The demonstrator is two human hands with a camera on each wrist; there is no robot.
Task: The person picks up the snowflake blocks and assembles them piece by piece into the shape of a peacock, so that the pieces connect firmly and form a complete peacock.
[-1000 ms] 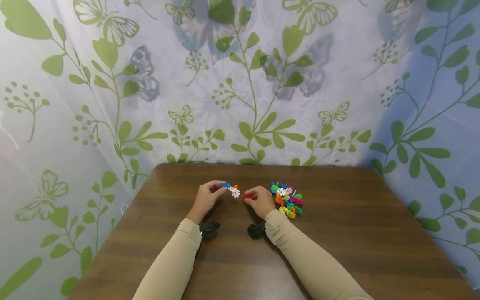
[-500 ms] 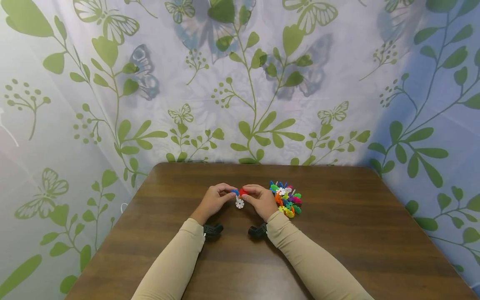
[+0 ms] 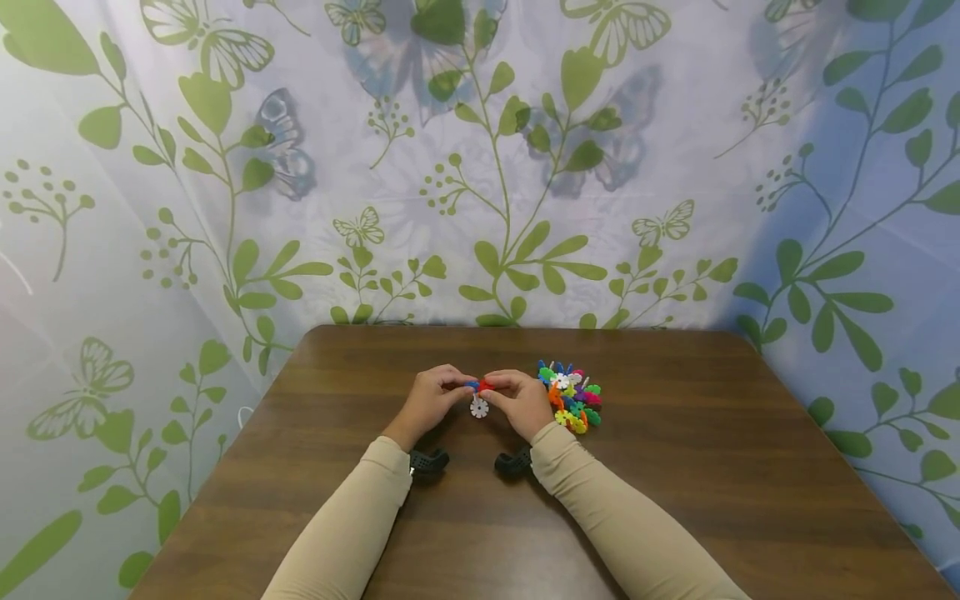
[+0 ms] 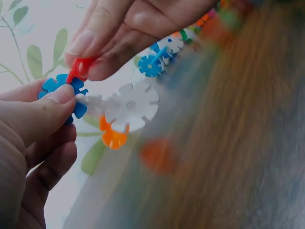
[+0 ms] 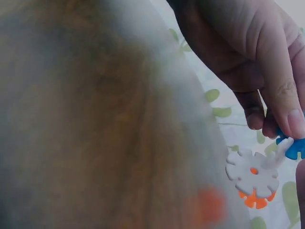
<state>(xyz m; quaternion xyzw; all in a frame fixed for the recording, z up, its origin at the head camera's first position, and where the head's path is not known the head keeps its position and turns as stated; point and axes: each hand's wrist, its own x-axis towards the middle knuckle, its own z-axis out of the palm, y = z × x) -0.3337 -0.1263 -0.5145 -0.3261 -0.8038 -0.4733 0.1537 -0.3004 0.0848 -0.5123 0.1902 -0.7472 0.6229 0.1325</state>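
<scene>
My left hand (image 3: 435, 402) pinches a blue snowflake disc (image 4: 79, 109) between thumb and fingers. A white snowflake disc (image 4: 136, 109) hangs below it, joined through another white piece (image 4: 95, 104). Behind the white disc shows an orange one (image 4: 113, 138). Facing it, my right hand (image 3: 527, 403) pinches a red disc (image 4: 82, 67) edge-on against the blue disc's rim. In the right wrist view the left thumb lies on the blue disc (image 5: 296, 150), and the right hand shows only at the right edge.
A pile of coloured snowflake discs (image 3: 573, 400) lies on the brown wooden table (image 3: 675, 467), just right of my right hand. Black wrist straps (image 3: 429, 463) sit below both hands. A leaf-patterned curtain (image 3: 480, 167) hangs behind the table.
My left hand has moved right with the joined discs, and the red disc in my right hand has come up against the blue one. The white disc has swung lower.
</scene>
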